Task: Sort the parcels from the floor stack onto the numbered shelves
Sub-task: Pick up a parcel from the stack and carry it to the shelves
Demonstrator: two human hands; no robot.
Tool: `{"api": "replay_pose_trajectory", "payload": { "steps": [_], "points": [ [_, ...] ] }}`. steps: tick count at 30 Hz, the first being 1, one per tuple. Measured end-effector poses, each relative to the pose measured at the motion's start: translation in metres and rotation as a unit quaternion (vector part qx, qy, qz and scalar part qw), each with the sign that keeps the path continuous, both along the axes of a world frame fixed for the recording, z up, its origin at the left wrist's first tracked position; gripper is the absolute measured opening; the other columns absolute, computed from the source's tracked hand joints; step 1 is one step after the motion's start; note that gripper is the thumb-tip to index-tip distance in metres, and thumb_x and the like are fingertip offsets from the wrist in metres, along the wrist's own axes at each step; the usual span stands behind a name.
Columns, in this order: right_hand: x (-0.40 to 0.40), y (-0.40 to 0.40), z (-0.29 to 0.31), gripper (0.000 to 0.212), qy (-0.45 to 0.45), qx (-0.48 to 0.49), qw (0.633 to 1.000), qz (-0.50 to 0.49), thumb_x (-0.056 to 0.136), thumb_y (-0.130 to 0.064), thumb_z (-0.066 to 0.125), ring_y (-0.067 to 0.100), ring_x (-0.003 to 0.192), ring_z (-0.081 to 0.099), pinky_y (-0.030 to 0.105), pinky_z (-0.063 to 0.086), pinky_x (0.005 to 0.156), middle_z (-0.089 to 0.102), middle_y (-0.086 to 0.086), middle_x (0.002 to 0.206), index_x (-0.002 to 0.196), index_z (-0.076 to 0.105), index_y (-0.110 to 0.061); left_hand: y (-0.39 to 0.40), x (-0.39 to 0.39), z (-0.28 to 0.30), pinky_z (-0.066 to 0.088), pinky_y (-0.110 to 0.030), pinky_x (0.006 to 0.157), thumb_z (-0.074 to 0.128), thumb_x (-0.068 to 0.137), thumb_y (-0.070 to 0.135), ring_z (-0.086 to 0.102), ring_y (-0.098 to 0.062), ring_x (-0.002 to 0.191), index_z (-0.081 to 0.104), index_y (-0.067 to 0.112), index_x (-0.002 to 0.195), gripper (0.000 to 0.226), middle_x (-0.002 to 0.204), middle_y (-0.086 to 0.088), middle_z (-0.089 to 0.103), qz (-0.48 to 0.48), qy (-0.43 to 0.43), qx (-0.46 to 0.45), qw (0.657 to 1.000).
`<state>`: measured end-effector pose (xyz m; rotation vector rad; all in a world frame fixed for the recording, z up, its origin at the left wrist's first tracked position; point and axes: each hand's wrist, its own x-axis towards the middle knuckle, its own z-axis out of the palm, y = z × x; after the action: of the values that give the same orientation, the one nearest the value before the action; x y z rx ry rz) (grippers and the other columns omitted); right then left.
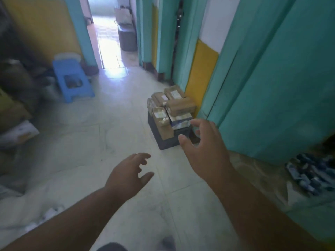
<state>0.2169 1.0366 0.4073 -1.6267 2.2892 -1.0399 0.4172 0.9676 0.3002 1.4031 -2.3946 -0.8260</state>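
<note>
Head view, looking forward and down along a pale tiled floor (112, 134). Stack of parcels (169, 110) on the floor against the right-hand wall, at the foot of a yellow wall panel (201, 73) and just beside a teal panel (282, 78). Mostly brown cardboard parcels with white labels, piled unevenly on a dark box (167, 141) at the bottom; one brown parcel (182, 105) lying across the top, a white and blue parcel (181, 121) below it on the near right side, a tape-wrapped brown parcel (160, 116) tilted at the front. Right hand (203, 144) outstretched toward the stack, fingers spread and loosely curled, holding nothing; fingertips overlapping the near right corner of the stack in the picture, contact impossible to judge. Left hand (129, 173) lower and nearer, over bare floor, well apart from the stack, fingers curled loosely, thumb out, also holding nothing. Both forearms bare, entering from the bottom edge. Blue plastic stool (72, 79) across the floor at left, near a yellow wall. Blurred cardboard boxes (12, 109) heaped along the left edge. Bright doorway (108, 42) at the far end, a grey bin (127, 38) beyond it. Dark blue and white packets (311, 173) heaped on the floor at far right, too blurred to identify. No numbered shelves in view.
</note>
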Motion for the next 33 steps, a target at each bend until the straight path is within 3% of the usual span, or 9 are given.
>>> {"api": "replay_pose_trajectory", "payload": {
  "steps": [8, 11, 14, 17, 22, 26, 33],
  "points": [
    [-0.030, -0.205, -0.018, 0.040, 0.013, -0.004, 1.000, -0.009, 0.091, -0.038, 0.064, 0.013, 0.111, 0.051, 0.023, 0.043, 0.083, 0.052, -0.002, 0.124, 0.127, 0.052, -0.022, -0.190, -0.012, -0.029, 0.050, -0.019, 0.077, 0.072, 0.086, 0.044, 0.060, -0.003, 0.087, 0.054, 0.033, 0.134, 0.053, 0.112, 0.015, 0.060, -0.003, -0.005, 0.004, 1.000],
    [-0.051, -0.261, -0.016, 0.041, 0.014, 0.011, 0.998, -0.055, 0.091, -0.038, 0.064, 0.014, 0.114, 0.051, 0.026, 0.043, 0.084, 0.051, -0.003, 0.126, 0.127, 0.051, -0.023, -0.278, -0.034, -0.025, 0.053, -0.028, 0.087, 0.070, 0.088, 0.047, 0.059, -0.007, 0.099, 0.052, 0.034, 0.136, 0.053, 0.119, 0.012, 0.061, -0.038, -0.028, -0.005, 0.999],
    [-0.080, -0.300, -0.011, 0.042, 0.009, 0.002, 0.995, -0.102, 0.091, -0.034, 0.066, 0.012, 0.108, 0.051, 0.016, 0.038, 0.075, 0.049, -0.004, 0.118, 0.127, 0.054, -0.018, -0.353, -0.076, -0.015, 0.053, -0.033, 0.093, 0.070, 0.088, 0.047, 0.057, -0.013, 0.109, 0.053, 0.034, 0.135, 0.052, 0.124, 0.010, 0.061, -0.082, -0.043, -0.021, 0.996],
    [-0.113, -0.336, -0.018, 0.042, 0.005, 0.009, 0.989, -0.149, 0.090, -0.032, 0.068, 0.009, 0.098, 0.048, 0.006, 0.031, 0.068, 0.044, -0.008, 0.107, 0.125, 0.055, -0.014, -0.411, -0.127, -0.021, 0.053, -0.032, 0.092, 0.070, 0.087, 0.048, 0.057, -0.014, 0.111, 0.054, 0.036, 0.133, 0.050, 0.125, 0.011, 0.061, -0.123, -0.045, -0.011, 0.991],
    [-0.188, -0.406, -0.053, 0.043, 0.005, 0.038, 0.984, -0.174, 0.089, -0.034, 0.067, 0.010, 0.097, 0.048, 0.006, 0.030, 0.070, 0.045, -0.007, 0.105, 0.125, 0.055, -0.013, -0.489, -0.214, -0.060, 0.052, -0.030, 0.085, 0.074, 0.085, 0.041, 0.058, -0.014, 0.104, 0.057, 0.034, 0.130, 0.048, 0.121, 0.009, 0.062, -0.144, -0.048, 0.029, 0.988],
    [-0.259, -0.480, -0.095, 0.044, 0.001, 0.066, 0.984, -0.167, 0.090, -0.038, 0.065, 0.008, 0.097, 0.047, 0.007, 0.031, 0.066, 0.051, -0.002, 0.110, 0.126, 0.053, -0.016, -0.553, -0.275, -0.088, 0.053, -0.033, 0.088, 0.073, 0.085, 0.045, 0.057, -0.015, 0.107, 0.055, 0.036, 0.131, 0.051, 0.122, 0.009, 0.060, -0.137, -0.069, 0.070, 0.986],
    [-0.351, -0.611, -0.166, 0.042, -0.036, 0.145, 0.977, -0.149, 0.092, -0.041, 0.062, 0.012, 0.105, 0.051, 0.021, 0.044, 0.072, 0.051, 0.000, 0.122, 0.127, 0.051, -0.021, -0.662, -0.356, -0.145, 0.051, -0.027, 0.078, 0.075, 0.085, 0.037, 0.057, -0.011, 0.097, 0.058, 0.031, 0.127, 0.046, 0.116, 0.011, 0.059, -0.129, -0.092, 0.124, 0.980]
  ]
}}
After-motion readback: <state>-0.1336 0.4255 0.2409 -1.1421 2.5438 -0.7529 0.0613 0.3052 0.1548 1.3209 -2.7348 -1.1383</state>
